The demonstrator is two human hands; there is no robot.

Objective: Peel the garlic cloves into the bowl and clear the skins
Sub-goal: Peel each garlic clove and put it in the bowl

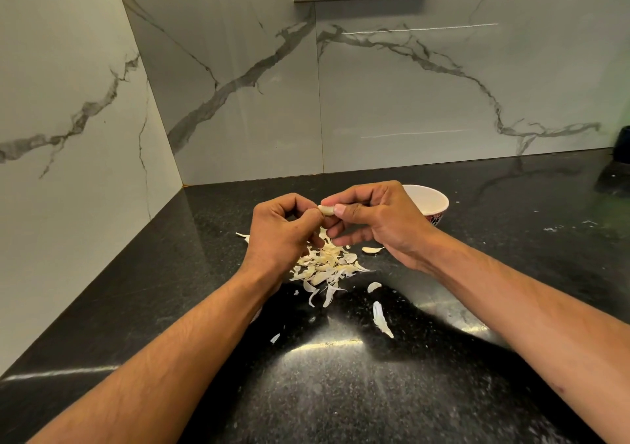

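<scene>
On the head view, I see the clove (326,209) held up over the counter (443,273), just in front of the bowl (430,201). I judge it small, firm and a bit slick, its skin papery and brittle, so it is best pinched at the ends. My right hand (371,220) pinches it between thumb and forefinger. My left hand (281,235) is curled, fingertips picking at the clove's near tip. The skins (327,266) lie heaped below, with one more clove beside them.
</scene>
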